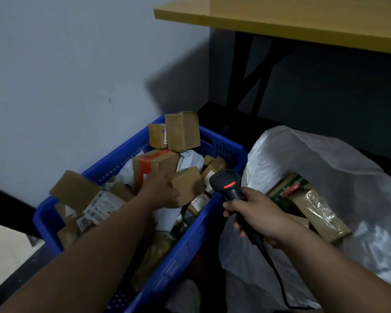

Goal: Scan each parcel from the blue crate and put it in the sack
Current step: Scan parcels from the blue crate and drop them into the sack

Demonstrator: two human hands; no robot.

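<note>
Inside the blue crate point(215, 211) I saw my left hand point(160, 188) gripping a small box point(186, 185) among crowding parcels, my right hand point(255, 213) clamping the scanner point(228, 184) beside the crate's rim, the sack point(348, 177) beyond.

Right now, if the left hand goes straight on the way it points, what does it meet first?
The left hand reaches up and right into the blue crate. It seems already to touch the small plain cardboard box; beyond that lie the small boxes near the crate's far right wall. Depth is unclear.
</note>
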